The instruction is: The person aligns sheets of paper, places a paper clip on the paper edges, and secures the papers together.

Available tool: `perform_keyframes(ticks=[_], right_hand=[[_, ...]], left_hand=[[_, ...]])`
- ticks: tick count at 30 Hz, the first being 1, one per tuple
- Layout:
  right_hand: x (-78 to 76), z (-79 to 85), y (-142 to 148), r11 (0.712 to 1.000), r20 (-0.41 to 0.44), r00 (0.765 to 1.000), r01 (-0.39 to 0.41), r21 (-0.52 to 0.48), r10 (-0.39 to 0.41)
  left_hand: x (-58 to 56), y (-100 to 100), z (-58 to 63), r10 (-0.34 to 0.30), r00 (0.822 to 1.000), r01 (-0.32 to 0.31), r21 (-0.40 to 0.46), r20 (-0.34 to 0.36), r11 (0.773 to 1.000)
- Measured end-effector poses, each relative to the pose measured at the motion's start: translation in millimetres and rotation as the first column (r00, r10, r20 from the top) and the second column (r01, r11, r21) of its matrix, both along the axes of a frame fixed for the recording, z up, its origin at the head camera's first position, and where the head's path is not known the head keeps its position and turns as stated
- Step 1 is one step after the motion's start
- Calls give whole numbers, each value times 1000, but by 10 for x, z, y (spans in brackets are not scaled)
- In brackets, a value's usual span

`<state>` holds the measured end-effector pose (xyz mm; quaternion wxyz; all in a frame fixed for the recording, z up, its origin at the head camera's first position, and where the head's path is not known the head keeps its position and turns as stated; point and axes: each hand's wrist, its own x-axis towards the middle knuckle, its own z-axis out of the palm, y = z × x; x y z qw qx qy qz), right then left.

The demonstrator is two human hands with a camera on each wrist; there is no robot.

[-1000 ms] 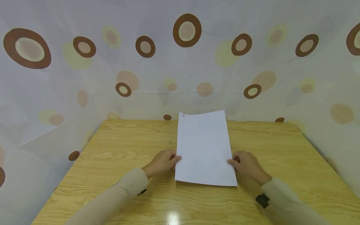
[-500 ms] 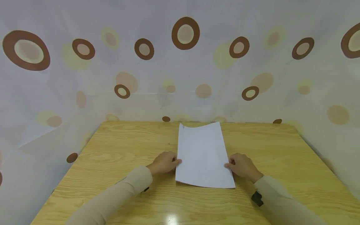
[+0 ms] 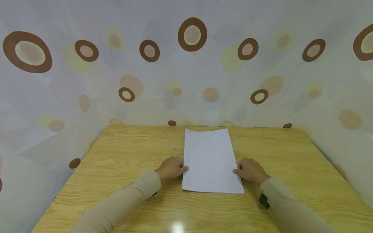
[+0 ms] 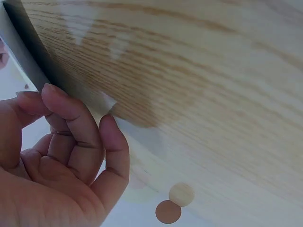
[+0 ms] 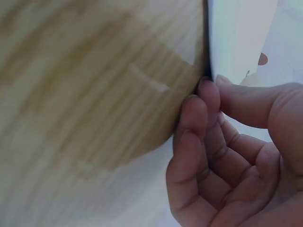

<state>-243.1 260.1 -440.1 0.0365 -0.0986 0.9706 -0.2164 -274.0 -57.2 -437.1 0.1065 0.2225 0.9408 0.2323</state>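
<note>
White paper sheets (image 3: 209, 160) with a paper clip (image 3: 189, 131) at the far left corner lie low over the wooden table. My left hand (image 3: 172, 167) pinches their left edge, thumb on top and fingers curled beneath. On the opposite side my right hand (image 3: 251, 170) pinches the right edge in the same way. From the left wrist view, the left fingers (image 4: 75, 118) curl at the paper's edge close over the wood. In the right wrist view, thumb and index fingertips (image 5: 210, 94) meet at the edge of the paper (image 5: 236, 38).
The wooden table (image 3: 131, 145) spreads out on both sides of the paper. A pale cloth (image 3: 163, 74) with brown and beige circles hangs behind it and along the sides. A dark strap (image 3: 264, 200) shows at the right sleeve.
The paper has come down from a raised tilt toward the table, its far edge now lower and less bowed. Both hands moved with it, still pinching its edges.
</note>
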Motion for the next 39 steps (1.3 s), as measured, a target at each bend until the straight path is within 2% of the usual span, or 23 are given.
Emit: perform_keyframes(ticks=[6, 13, 22, 34, 39], right_hand=[[6, 45, -26, 999, 20, 1000, 5, 47, -6], [45, 124, -75, 997, 21, 1000, 16, 73, -17], [41, 78, -82, 997, 27, 999, 18, 75, -20], [35, 44, -95, 996, 38, 999, 33, 79, -36], [45, 26, -124, 999, 46, 999, 15, 52, -17]], left_hand=[[2, -3, -37, 27, 1000, -26, -27, 16, 999], [11, 3, -16, 43, 999, -43, -61, 13, 997], [11, -20, -49, 37, 999, -36, -82, 5, 996], [33, -14, -15, 41, 999, -40, -71, 19, 997], [72, -8, 4, 17, 1000, -16, -73, 14, 997]])
